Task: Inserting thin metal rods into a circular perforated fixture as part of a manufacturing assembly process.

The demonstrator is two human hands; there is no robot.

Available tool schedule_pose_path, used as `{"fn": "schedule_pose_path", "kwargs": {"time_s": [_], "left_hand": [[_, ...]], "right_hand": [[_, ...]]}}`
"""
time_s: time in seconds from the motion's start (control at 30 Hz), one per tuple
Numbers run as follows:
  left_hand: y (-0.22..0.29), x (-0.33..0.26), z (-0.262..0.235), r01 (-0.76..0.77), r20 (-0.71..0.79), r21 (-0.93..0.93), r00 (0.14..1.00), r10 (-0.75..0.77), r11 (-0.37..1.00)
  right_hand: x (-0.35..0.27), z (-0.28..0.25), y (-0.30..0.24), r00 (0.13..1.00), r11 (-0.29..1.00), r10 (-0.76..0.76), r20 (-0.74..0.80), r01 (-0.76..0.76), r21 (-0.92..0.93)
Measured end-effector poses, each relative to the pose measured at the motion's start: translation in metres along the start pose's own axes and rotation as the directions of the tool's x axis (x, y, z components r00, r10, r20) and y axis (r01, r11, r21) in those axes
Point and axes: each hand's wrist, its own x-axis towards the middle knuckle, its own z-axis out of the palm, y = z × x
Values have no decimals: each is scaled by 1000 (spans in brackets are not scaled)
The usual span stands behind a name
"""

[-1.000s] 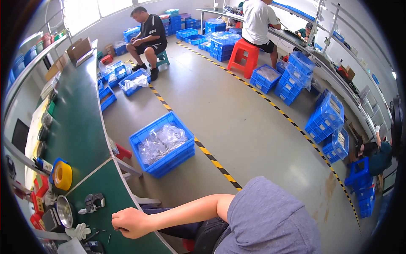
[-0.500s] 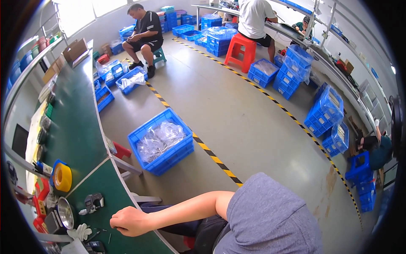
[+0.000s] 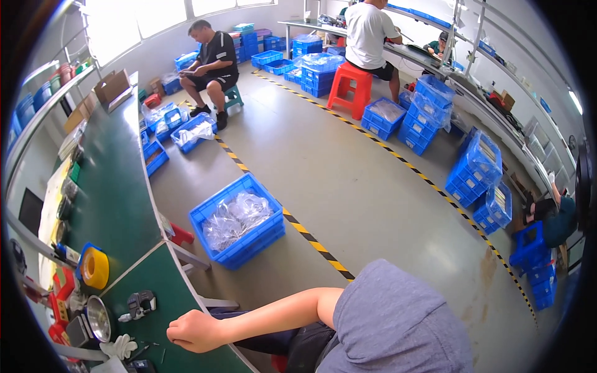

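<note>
My right hand (image 3: pixel 196 331) is closed, knuckles up, over the near edge of the green table (image 3: pixel 146 273). Its curled fingers hide whatever may be in them. A grey sleeve (image 3: pixel 398 317) covers the upper part of that arm. Nearest to the hand lies a dark micrometer-like gauge (image 3: pixel 142 304) with a silver end. Beyond it are a shiny metal bowl (image 3: pixel 99 318), white gloves (image 3: pixel 119 346) and a thin dark tool (image 3: pixel 140 350). A yellow tape roll (image 3: pixel 95 267) stands farther up the table in a blue holder. My left hand is out of view.
A blue crate (image 3: pixel 236 221) of bagged parts stands on the floor beside the table. Black-and-yellow tape (image 3: pixel 311 239) marks the floor. One person (image 3: pixel 211 68) sits at the back left, another (image 3: pixel 370 43) on a red stool (image 3: pixel 351 90). Stacked blue crates (image 3: pixel 476 168) line the right bench.
The view has shifted slightly, so the table things and the crate sit a little lower. My right hand stays closed at the table edge. The person in white has leaned slightly.
</note>
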Motion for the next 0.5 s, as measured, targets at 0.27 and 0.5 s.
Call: {"fn": "schedule_pose_path", "kwargs": {"time_s": [0.27,0.5], "left_hand": [[19,18,44,60,24,-286,998,-56,956],[42,34,62,120,86,-468,992,-91,876]], "right_hand": [[1,3,10,997,998,30,-73,-34,-61],[2,5,9,998,995,20,-54,-25,-99]]}}
